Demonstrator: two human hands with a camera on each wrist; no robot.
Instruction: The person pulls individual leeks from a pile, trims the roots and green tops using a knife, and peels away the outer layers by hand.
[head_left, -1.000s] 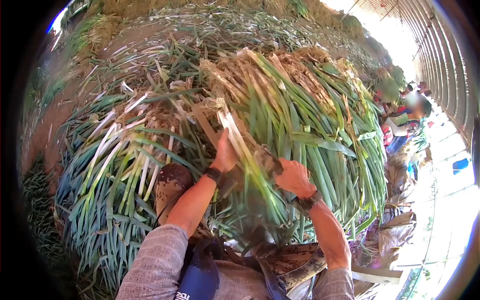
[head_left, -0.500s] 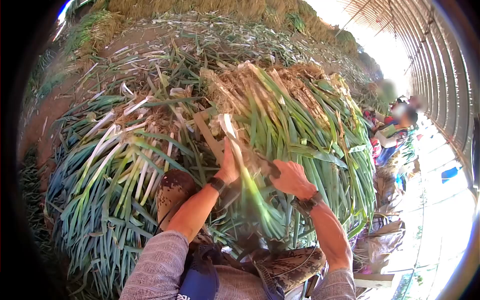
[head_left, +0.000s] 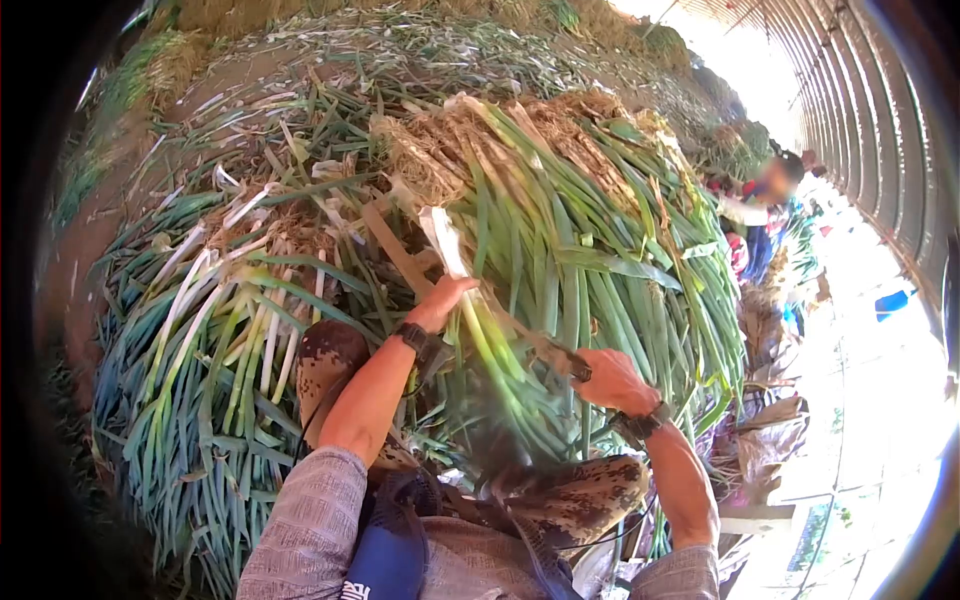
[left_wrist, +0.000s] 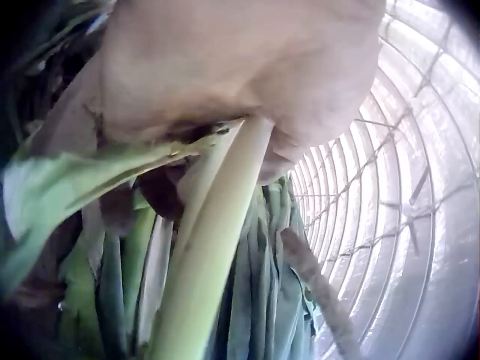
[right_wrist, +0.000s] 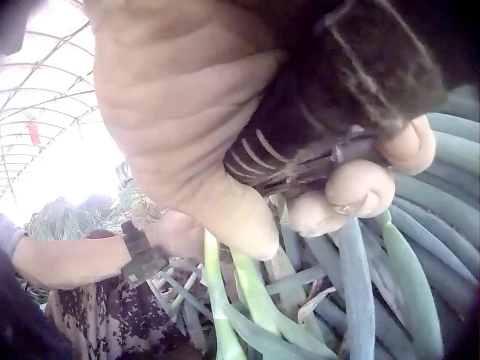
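Observation:
My left hand (head_left: pixel 440 303) grips a few leeks (head_left: pixel 487 345), their white ends pointing away from me and the green leaves trailing toward my lap. Close up in the left wrist view, a pale stalk (left_wrist: pixel 214 255) comes out beneath the palm beside a loose, torn leaf (left_wrist: pixel 56 184). Fingers of my right hand (head_left: pixel 615 382) are curled round the dark, ridged handle (right_wrist: pixel 270 154) of what looks like a knife. Its dull brown blade (head_left: pixel 540 345) points left toward the leeks and overlaps the leaves behind.
A big heap of untrimmed leeks (head_left: pixel 600 230) with brown roots lies ahead and right. Another pile (head_left: pixel 200 400), with white stems, spreads at left beside my camouflage-covered knee (head_left: pixel 328 365). A wooden strip (head_left: pixel 390 245) lies between them. Another person (head_left: pixel 765 205) sits at far right.
My right hand has drawn the blade back to the right, away from the stalks. My left hand's fingers now wrap across the leeks. The head view has shifted slightly.

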